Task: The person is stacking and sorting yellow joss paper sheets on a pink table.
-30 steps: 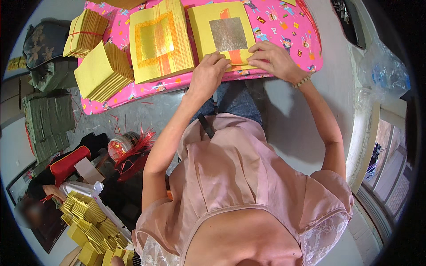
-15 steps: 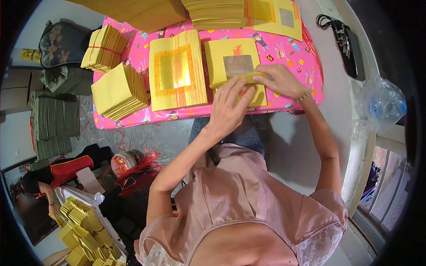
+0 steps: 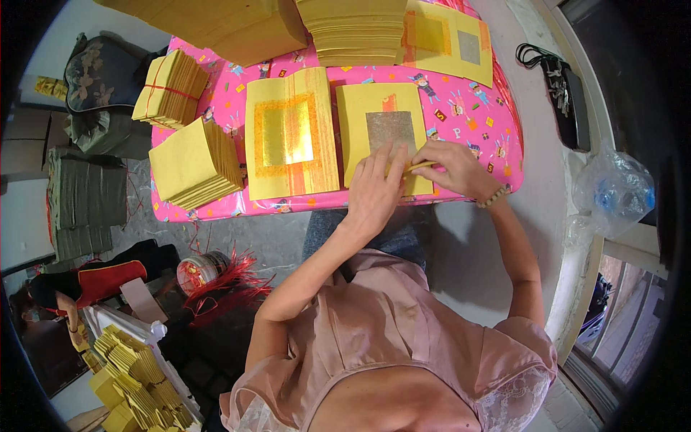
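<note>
On the pink table a stack of yellow joss paper (image 3: 358,108) with a silver square lies in front of me. A sheet's folded edge (image 3: 419,166), rolled up narrow, shows between my hands. My right hand (image 3: 461,171), with a beaded bracelet at the wrist, pinches the right end of that fold. My left hand (image 3: 376,189) lies over its left part with the fingers bent together; the fingers hide how much paper they grip. Just left stands a thick stack of joss paper with a gold square (image 3: 286,137).
Left on the patterned pink tablecloth (image 3: 461,108) are a loose yellow stack (image 3: 194,164) and a red-tied bundle (image 3: 170,88). Tall yellow stacks (image 3: 353,32) line the back. A co-worker's arm (image 3: 70,317) reaches over folded yellow papers (image 3: 137,367) at lower left. Red strings (image 3: 234,284) lie below.
The whole view has shifted, so the table appears lower. Both hands have drawn closer together on the fold, and the rolled paper between them looks narrower.
</note>
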{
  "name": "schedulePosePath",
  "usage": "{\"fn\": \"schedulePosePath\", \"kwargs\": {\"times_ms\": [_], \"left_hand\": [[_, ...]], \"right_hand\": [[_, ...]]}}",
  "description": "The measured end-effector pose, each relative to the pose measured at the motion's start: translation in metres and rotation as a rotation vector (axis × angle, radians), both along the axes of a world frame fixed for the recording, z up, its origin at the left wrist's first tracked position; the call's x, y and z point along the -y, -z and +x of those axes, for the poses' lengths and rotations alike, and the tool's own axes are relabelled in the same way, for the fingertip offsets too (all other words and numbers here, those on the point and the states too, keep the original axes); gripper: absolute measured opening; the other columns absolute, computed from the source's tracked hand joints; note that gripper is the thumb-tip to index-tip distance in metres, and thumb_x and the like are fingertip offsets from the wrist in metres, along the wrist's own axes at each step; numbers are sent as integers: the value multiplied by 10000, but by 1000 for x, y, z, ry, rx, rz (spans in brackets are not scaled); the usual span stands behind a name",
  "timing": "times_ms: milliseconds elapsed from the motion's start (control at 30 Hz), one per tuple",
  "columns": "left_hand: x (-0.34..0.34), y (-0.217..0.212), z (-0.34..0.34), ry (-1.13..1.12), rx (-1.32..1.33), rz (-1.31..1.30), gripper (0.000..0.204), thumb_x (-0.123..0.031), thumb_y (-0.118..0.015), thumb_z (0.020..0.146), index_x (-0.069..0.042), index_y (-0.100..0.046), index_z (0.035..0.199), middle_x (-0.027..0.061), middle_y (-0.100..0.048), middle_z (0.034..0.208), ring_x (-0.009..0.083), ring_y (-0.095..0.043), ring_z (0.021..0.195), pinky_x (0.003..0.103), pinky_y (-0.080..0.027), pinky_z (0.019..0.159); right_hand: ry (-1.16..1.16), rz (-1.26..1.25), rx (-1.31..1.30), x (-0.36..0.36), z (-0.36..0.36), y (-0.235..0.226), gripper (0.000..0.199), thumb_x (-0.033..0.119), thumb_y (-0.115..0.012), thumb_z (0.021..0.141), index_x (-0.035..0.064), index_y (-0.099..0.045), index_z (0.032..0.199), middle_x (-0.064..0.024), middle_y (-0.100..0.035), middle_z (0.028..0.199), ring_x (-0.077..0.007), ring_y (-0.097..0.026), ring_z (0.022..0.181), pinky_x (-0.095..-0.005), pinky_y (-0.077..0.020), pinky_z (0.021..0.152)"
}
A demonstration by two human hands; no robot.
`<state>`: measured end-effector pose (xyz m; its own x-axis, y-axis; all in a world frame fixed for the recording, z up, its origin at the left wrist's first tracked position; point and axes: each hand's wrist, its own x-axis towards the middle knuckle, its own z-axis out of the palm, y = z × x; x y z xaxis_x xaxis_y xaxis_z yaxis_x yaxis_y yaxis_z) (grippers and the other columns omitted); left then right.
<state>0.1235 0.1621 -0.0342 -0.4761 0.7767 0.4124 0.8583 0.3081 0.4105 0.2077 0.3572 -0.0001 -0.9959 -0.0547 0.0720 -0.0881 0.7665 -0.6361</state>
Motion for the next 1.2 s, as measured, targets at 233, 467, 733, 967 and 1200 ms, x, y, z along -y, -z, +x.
{"fn": "schedulePosePath", "kwargs": {"times_ms": [233, 467, 733, 967, 1200], "left_hand": [[1, 33, 4, -1, 27, -188, 514, -55, -626, 778, -65, -545, 1286, 129, -538, 1309, 301, -540, 1115, 399, -453, 893], [2, 32, 5, 25, 37, -185, 489, -39, -586, 784, -56, -556, 1272, 132, -549, 1289, 325, -518, 1156, 420, -436, 948], [1, 35, 2, 36, 43, -101, 585, 16, -634, 694, -51, -551, 1269, 169, -538, 1282, 371, -475, 1227, 452, -402, 1022], [1, 34, 0, 53, 71, -104, 605, 18, -646, 687, -52, -544, 1280, 166, -541, 1285, 375, -477, 1228, 457, -400, 1028], [1, 32, -1, 65, 88, -99, 480, -14, -602, 749, -38, -578, 1229, 171, -560, 1273, 367, -499, 1218, 449, -410, 1012]], "right_hand": [[-65, -139, 69, -20, -11, -2, 337, 309, -698, 859, 30, -641, 1040, -131, -636, 957, -310, -613, 909, -389, -489, 803], [248, 120, -121, -75, -86, 38, 335, 189, -552, 962, 23, -558, 1253, -146, -604, 1155, -314, -568, 1099, -364, -452, 949], [178, 198, -61, -101, -113, 79, 290, 227, -505, 984, 71, -626, 1196, -116, -628, 1196, -305, -573, 1112, -410, -463, 956], [186, 220, -88, -106, -112, 86, 259, 208, -517, 985, 45, -642, 1144, -118, -651, 1114, -299, -592, 1053, -390, -466, 932], [205, 179, -72, -100, -112, 74, 270, 258, -571, 961, 36, -655, 1091, -135, -662, 1029, -308, -619, 964, -386, -490, 853]]}}
